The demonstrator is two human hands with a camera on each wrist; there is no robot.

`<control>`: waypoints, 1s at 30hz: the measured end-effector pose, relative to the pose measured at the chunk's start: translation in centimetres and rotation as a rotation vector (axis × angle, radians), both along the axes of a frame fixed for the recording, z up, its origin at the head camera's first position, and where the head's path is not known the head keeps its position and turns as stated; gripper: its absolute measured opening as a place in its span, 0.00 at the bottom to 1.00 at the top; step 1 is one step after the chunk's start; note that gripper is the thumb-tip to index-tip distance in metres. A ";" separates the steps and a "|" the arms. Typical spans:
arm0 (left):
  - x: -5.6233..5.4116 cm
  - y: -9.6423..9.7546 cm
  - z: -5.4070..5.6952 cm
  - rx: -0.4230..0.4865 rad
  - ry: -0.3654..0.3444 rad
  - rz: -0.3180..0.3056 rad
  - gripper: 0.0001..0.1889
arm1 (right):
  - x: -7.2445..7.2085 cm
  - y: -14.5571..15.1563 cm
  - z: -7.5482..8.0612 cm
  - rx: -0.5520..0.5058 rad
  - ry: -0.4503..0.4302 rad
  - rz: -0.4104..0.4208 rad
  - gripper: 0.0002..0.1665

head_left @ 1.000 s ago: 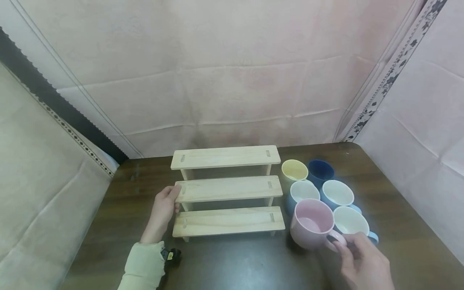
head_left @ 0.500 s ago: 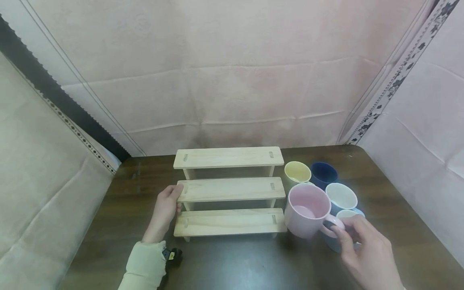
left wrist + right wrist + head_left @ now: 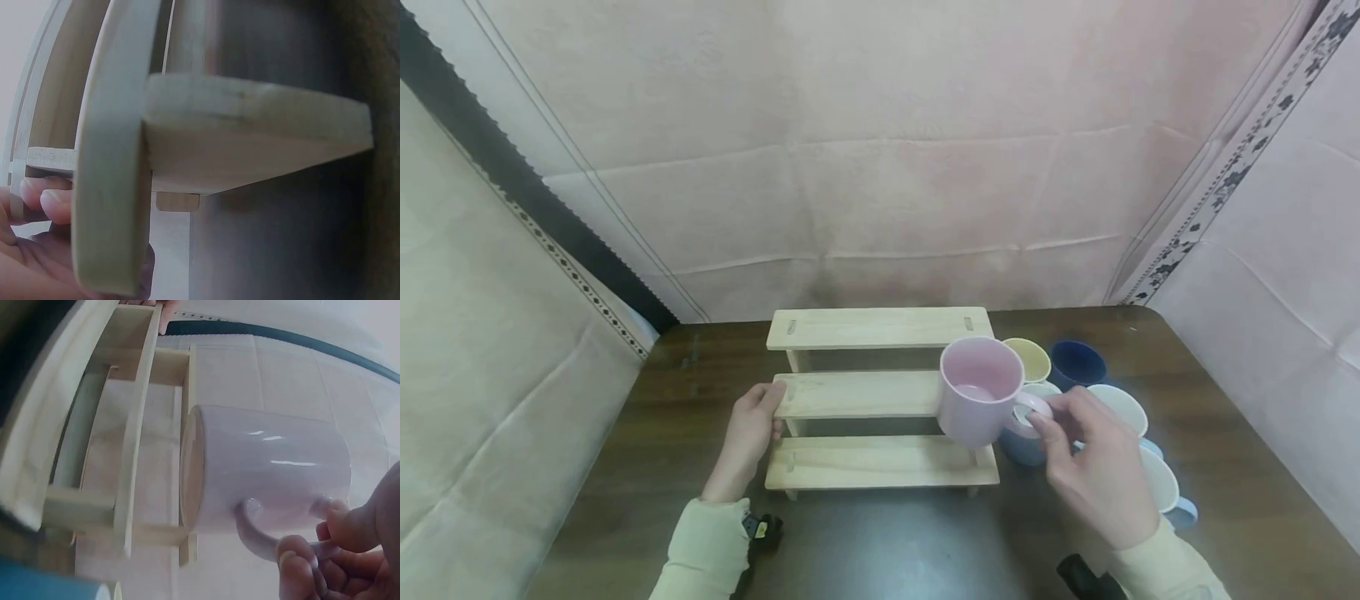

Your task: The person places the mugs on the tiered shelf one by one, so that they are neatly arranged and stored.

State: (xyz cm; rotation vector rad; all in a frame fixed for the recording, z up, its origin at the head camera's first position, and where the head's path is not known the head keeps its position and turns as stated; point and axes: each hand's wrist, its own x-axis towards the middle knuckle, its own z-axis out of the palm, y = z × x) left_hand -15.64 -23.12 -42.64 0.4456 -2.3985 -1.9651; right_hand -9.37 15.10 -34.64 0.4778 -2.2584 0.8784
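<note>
A pink mug (image 3: 976, 400) hangs upright in the air in front of the right end of a three-tier wooden shelf (image 3: 857, 393). My right hand (image 3: 1101, 467) pinches its handle between thumb and fingers, as the right wrist view also shows with the mug (image 3: 275, 465) clear of the boards. At the other end, my left hand (image 3: 748, 429) grips the left edge of the middle board. In the left wrist view, the fingers (image 3: 56, 203) curl at the board's end, partly hidden behind the wood.
Right of the shelf stand a yellow mug (image 3: 1030, 360), a dark blue mug (image 3: 1077, 364) and several light blue mugs with white insides (image 3: 1120, 407), partly hidden by my right hand. Cloth (image 3: 880, 192) hangs behind the brown table (image 3: 880, 542).
My right hand has carried the pink mug up and left, from over the other mugs to the shelf's right end. The left hand keeps its hold on the middle board.
</note>
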 end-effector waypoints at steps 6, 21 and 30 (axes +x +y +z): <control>0.1 0.0 0.2 -0.013 -0.011 0.003 0.22 | -1.8 -2.5 0.7 -0.054 -0.094 0.012 0.09; 0.1 0.3 0.1 0.005 -0.002 0.005 0.21 | -6.1 -4.9 2.7 -0.102 -0.091 0.053 0.07; -0.1 0.3 -0.1 -0.010 -0.003 0.018 0.20 | -7.9 -6.4 2.8 -0.124 -0.090 0.077 0.08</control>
